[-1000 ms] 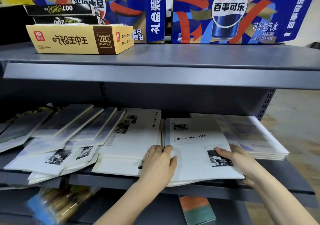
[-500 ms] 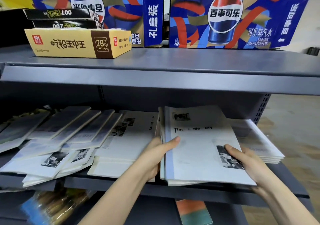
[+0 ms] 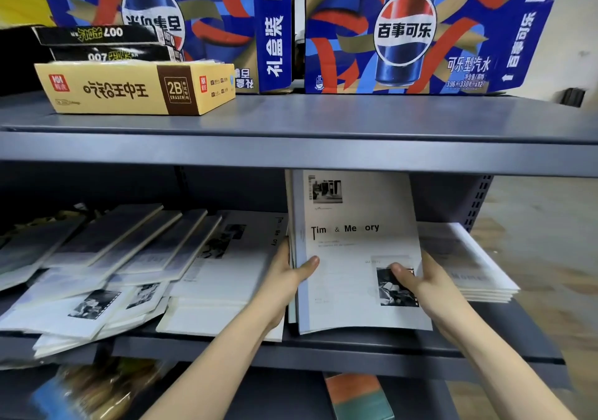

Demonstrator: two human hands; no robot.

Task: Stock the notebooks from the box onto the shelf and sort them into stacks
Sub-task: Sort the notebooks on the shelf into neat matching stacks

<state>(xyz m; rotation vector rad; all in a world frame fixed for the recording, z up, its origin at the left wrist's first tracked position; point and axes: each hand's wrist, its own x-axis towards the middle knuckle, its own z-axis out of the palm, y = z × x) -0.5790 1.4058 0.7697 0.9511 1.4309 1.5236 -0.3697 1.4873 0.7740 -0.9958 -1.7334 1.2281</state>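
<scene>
Left hand (image 3: 284, 277) and right hand (image 3: 427, 280), forearms reaching forward, each close their grip, thumb on the cover, on a side edge of the notebook stack (image 3: 356, 241), tilted up on the shelf (image 3: 356, 345) between scattered notebooks (image 3: 129, 258) at left and a flat pile (image 3: 469, 258) at right, top edge hidden behind the upper shelf (image 3: 291, 151).

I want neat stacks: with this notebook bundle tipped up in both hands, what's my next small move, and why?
Probably lay the bundle flat: left hand and right hand grip its sides, its lower edge on the shelf between the left stack and right stack.
</scene>
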